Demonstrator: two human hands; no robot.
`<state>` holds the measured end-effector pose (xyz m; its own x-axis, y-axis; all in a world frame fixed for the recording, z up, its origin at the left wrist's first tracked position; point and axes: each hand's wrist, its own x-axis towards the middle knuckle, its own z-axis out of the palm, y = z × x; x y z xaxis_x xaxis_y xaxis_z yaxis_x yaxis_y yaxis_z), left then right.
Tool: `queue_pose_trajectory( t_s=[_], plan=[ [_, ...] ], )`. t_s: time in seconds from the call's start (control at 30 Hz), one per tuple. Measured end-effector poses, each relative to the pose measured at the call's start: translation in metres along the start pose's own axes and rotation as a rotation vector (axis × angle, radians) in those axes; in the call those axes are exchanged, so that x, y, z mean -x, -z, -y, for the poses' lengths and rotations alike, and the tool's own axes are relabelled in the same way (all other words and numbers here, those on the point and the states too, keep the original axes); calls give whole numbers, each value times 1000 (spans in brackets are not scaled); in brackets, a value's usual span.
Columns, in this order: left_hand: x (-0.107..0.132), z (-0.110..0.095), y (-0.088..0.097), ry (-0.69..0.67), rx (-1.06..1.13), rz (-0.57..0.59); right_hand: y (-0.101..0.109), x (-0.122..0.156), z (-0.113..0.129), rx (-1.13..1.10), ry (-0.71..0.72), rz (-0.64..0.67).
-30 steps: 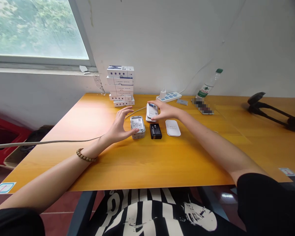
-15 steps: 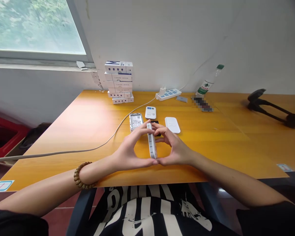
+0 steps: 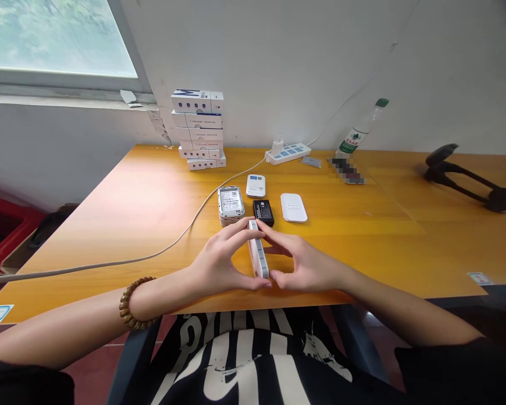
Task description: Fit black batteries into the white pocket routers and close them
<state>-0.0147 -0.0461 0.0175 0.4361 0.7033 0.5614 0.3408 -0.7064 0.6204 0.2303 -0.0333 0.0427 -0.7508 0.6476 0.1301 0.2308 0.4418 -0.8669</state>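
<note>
On its edge, tilted, a slim white pocket Wi-Fi device (image 3: 258,251) is held between both hands over the table's front part. My left hand (image 3: 225,256) pinches it at its two ends, thumb at the near end and fingers at the far end. My right hand (image 3: 306,261) curls around its right side, fingertips on it and thumb by the near end. Just beyond the fingers lies a black battery (image 3: 263,211) marked 3000. Left of that sits a stack of opened devices (image 3: 231,202) with a printed label on top. A white cover (image 3: 294,208) lies to the right.
Behind the battery is another small white device (image 3: 256,185). White boxes (image 3: 198,121) are stacked by the wall, near a power strip (image 3: 289,153) whose cable crosses the table (image 3: 341,247). A leaning bottle (image 3: 356,135) and a black stand (image 3: 459,174) are at right.
The device has tipped so more of its left face shows. Both hands sit slightly lower relative to the table things, uncovering the battery. The camera view has shifted a little.
</note>
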Motion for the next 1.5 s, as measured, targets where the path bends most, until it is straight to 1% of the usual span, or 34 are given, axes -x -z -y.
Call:
queue_pose_trajectory(
  t_s=[0.1,0.2,0.3,0.4,0.63,0.77,0.87,0.97,1.03,1.1,1.17,1.23,1.37,1.43,1.5],
  plan=[
    [2,-1,-5,13,-5,6,-2,2,2,6,-57,26],
    [5,0,-10,15,-6,-8,-4,4,1,58,-100,29],
    [7,0,-13,42,21,-6,-6,5,-1,76,-103,33],
    [9,1,-14,102,31,16,-6,5,-3,34,-91,45],
    [10,4,-18,184,99,54,-6,4,-6,12,-133,47],
    [13,5,-20,230,125,57,-13,3,-5,42,-156,19],
    [13,4,-21,265,175,79,-20,2,-1,-8,-188,-13],
    [11,3,-21,298,183,75,-25,1,1,-70,-172,-30],
    [11,3,-21,304,171,69,-26,1,-2,-86,-182,-36],
    [11,3,-21,294,160,75,-24,1,-7,-84,-238,-56],
    [11,3,-21,279,162,91,-19,1,-13,-76,-288,-66],
    [11,4,-21,260,181,120,-10,2,-16,-40,-292,-30],
    [7,6,-18,258,237,204,22,8,-10,140,-255,91],
    [4,8,-15,260,241,232,38,14,-5,235,-286,123],
    [2,11,-11,248,213,262,50,20,-2,308,-310,161]
  ],
)
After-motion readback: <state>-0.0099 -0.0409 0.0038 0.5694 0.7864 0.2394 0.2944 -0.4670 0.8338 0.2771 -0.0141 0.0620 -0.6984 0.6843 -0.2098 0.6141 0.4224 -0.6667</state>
